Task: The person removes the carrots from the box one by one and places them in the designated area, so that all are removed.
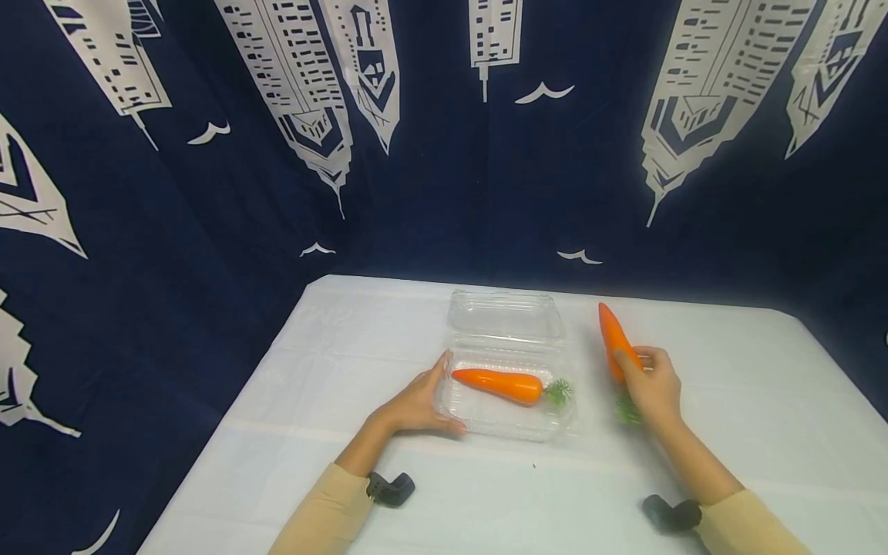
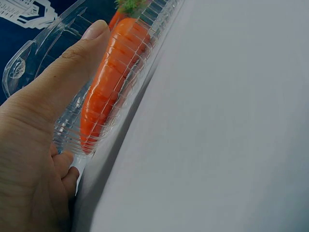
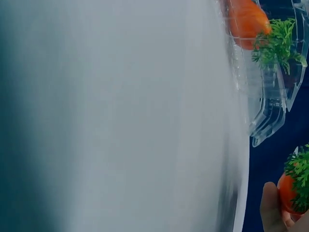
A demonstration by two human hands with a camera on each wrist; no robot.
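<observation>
An open clear plastic clamshell container (image 1: 502, 428) lies on the table with its lid (image 1: 506, 317) folded back. Inside it is an orange toy carrot (image 1: 498, 383), green top to the right. My left hand (image 1: 415, 401) grips the container's left end, thumb at the near corner and fingers at the far one; the thumb (image 2: 72, 65) shows up close in the left wrist view. To the right of the container, my right hand (image 1: 654, 389) holds a second carrot (image 1: 612, 327) near its leafy end, tip pointing away. Its leaves (image 3: 300, 176) show in the right wrist view.
A white cloth covers the table (image 1: 333, 331). Behind it hangs a dark blue curtain (image 1: 430, 208) with white building prints. A dark wrist device (image 1: 391, 489) sits on the left wrist and another (image 1: 671, 514) on the right.
</observation>
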